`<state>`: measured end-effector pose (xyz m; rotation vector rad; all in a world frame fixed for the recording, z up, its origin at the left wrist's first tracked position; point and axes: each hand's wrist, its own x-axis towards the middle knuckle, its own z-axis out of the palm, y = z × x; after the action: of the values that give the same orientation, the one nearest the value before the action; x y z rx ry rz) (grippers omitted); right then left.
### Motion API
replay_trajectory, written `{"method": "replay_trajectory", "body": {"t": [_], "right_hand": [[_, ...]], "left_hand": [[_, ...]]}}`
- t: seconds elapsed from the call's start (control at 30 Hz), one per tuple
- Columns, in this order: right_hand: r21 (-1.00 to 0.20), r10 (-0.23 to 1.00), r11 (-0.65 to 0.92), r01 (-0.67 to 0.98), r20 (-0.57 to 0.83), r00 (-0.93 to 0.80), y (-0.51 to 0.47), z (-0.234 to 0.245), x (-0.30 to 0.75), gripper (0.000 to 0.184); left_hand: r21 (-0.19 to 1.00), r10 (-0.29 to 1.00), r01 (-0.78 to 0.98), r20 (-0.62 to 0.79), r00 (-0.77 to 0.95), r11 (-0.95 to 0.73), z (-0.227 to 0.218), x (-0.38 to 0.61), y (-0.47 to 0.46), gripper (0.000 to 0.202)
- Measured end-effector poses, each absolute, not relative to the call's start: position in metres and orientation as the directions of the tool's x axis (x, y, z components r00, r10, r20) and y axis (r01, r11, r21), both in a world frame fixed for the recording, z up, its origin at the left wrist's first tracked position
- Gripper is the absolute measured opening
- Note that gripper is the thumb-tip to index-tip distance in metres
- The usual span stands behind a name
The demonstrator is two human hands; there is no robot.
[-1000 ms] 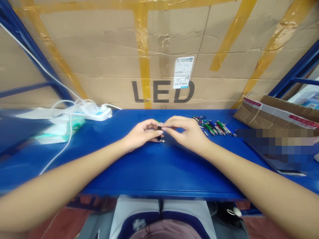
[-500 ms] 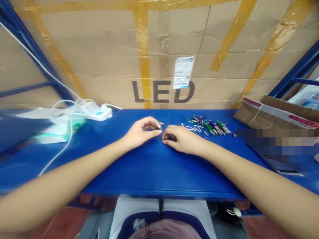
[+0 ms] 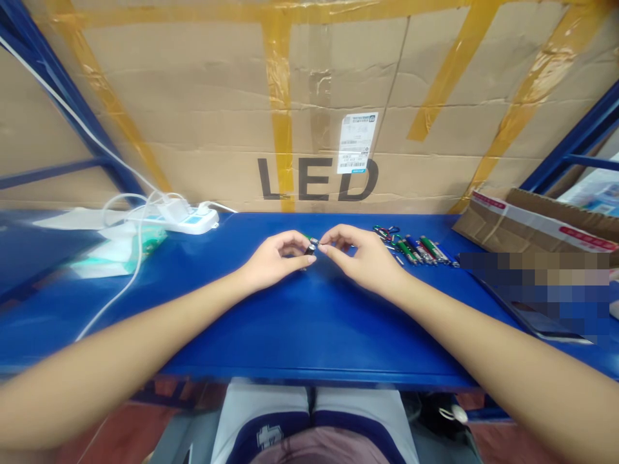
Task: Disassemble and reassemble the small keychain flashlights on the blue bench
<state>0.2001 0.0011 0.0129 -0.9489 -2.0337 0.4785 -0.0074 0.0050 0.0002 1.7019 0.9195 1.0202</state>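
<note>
My left hand (image 3: 275,259) rests on the blue table (image 3: 300,322) with its fingers curled around a small dark keychain flashlight (image 3: 309,248). My right hand (image 3: 363,258) is just to the right of it, thumb and forefinger pinched on a tiny metal part (image 3: 316,243) at the flashlight's tip. The two hands meet at mid-table, fingertips almost touching. What the right fingers pinch is too small to name.
Several coloured keychain flashlights with carabiner clips (image 3: 416,248) lie in a row right of my right hand. A white power strip (image 3: 186,219) with cables sits at the back left. A large taped "LED" carton (image 3: 314,109) stands behind; an open carton (image 3: 536,222) is at right.
Half a second ago my right hand was lowered flat on the table, apart from the flashlight. It has since risen and come back to pinch at the flashlight's tip; my left hand stayed put.
</note>
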Motion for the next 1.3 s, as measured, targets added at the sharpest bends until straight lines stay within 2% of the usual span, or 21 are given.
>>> {"method": "replay_trajectory", "body": {"t": [0.2, 0.37, 0.53, 0.63, 0.77, 0.87, 1.13, 1.3], "right_hand": [[-0.513, 0.672, 0.737, 0.44, 0.628, -0.392, -0.004, 0.011, 0.199, 0.009], [-0.493, 0.614, 0.788, 0.368, 0.671, -0.415, -0.005, 0.011, 0.197, 0.013], [-0.518, 0.662, 0.744, 0.422, 0.657, -0.361, -0.005, 0.014, 0.198, 0.015], [-0.495, 0.744, 0.641, 0.586, 0.587, -0.318, 0.004, 0.014, 0.207, 0.021], [-0.25, 0.891, 0.415, 0.875, 0.308, -0.334, 0.018, 0.01, 0.222, 0.025], [-0.146, 0.954, 0.281, 0.949, 0.149, -0.259, 0.026, 0.006, 0.227, 0.027], [-0.138, 0.979, 0.144, 0.98, 0.163, -0.121, 0.045, 0.005, 0.239, 0.026], [-0.214, 0.968, 0.22, 0.952, 0.168, -0.186, 0.056, -0.001, 0.247, 0.014]], "left_hand": [[0.967, 0.883, 0.09, 0.176, 0.435, -0.238, -0.003, -0.006, 0.004, 0.031], [0.983, 0.9, 0.058, 0.135, 0.414, -0.174, -0.003, -0.006, 0.004, 0.032], [0.986, 0.919, 0.047, 0.13, 0.371, -0.159, -0.001, -0.007, 0.004, 0.034], [0.976, 0.911, 0.071, 0.164, 0.379, -0.205, -0.001, -0.007, 0.004, 0.033], [0.959, 0.904, 0.129, 0.185, 0.385, -0.251, -0.002, -0.008, 0.005, 0.034], [0.944, 0.899, 0.164, 0.204, 0.388, -0.285, -0.002, -0.009, 0.005, 0.035], [0.927, 0.896, 0.197, 0.227, 0.382, -0.319, -0.001, -0.01, 0.005, 0.038], [0.927, 0.902, 0.224, 0.199, 0.383, -0.3, 0.002, -0.008, 0.002, 0.038]]}}
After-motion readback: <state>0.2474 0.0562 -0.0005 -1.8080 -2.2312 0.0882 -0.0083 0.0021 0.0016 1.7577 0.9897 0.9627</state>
